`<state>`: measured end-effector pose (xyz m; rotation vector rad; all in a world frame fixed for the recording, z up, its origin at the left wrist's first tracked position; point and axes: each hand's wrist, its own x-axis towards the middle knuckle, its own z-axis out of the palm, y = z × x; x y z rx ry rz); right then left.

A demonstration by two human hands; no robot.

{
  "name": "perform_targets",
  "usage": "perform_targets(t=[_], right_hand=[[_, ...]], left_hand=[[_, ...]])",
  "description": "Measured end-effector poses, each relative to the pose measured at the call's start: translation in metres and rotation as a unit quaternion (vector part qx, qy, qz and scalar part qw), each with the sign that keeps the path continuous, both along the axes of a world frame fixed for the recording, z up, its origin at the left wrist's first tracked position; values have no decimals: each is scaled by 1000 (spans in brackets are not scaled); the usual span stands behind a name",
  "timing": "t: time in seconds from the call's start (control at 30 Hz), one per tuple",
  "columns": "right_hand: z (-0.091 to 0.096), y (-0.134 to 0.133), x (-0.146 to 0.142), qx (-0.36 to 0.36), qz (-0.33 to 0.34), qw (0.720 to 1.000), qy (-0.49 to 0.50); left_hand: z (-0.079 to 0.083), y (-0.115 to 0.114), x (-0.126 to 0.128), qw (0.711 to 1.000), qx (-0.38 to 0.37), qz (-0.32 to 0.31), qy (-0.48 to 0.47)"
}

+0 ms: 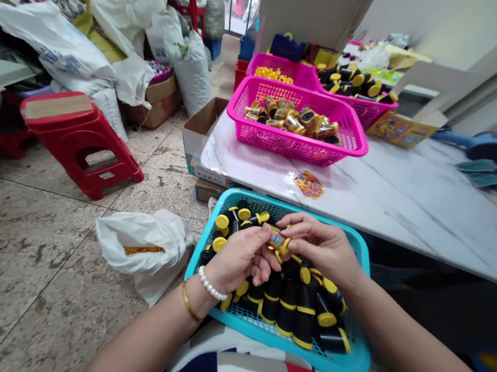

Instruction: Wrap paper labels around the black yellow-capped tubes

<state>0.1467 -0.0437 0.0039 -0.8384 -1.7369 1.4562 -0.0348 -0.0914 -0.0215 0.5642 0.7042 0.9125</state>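
Between my two hands is a small yellow cylinder with a printed wrap [278, 240]. My left hand [245, 255] pinches its far end with the thumb, its other fingers curled below. My right hand [320, 247] grips the near end between thumb and fingers. Both hands are above a turquoise plastic basket [359, 250] that sits at my lap. Many black cylinders with yellow ends [290, 306] fill the basket, some lying tilted and some in rows. Part of the pile is hidden under my hands.
A marble-patterned table [405, 210] carries a pink basket [345, 138] of wrapped yellow cylinders [294, 120] and a small stack of printed labels [308, 185]. Further back, another pink basket holds black-and-yellow pieces [355, 80]. On the floor are a white bag [156, 258] and a red stool [78, 138].
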Motion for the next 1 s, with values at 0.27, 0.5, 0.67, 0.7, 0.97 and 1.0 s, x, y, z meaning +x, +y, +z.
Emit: perform_targets(t=[0.27, 0.5, 0.67, 0.7, 0.97, 1.0], right_hand=[[89, 137, 8, 368, -262, 882, -132], [20, 131, 31, 372, -292, 816, -332], [-18, 138, 44, 338, -291, 816, -367], [-16, 140, 44, 341, -294, 815, -364], [12, 44, 9, 395, -257, 849, -238], [12, 26, 2, 397, -220, 860, -232]], left_hand=[[-7, -21, 2, 998, 36, -19, 46], [-11, -29, -7, 994, 25, 52, 93], [-6, -25, -2, 992, 27, 62, 108], [-6, -25, 0, 991, 25, 65, 111], [1, -15, 10, 974, 69, 157, 151], [1, -14, 10, 968, 85, 173, 158]])
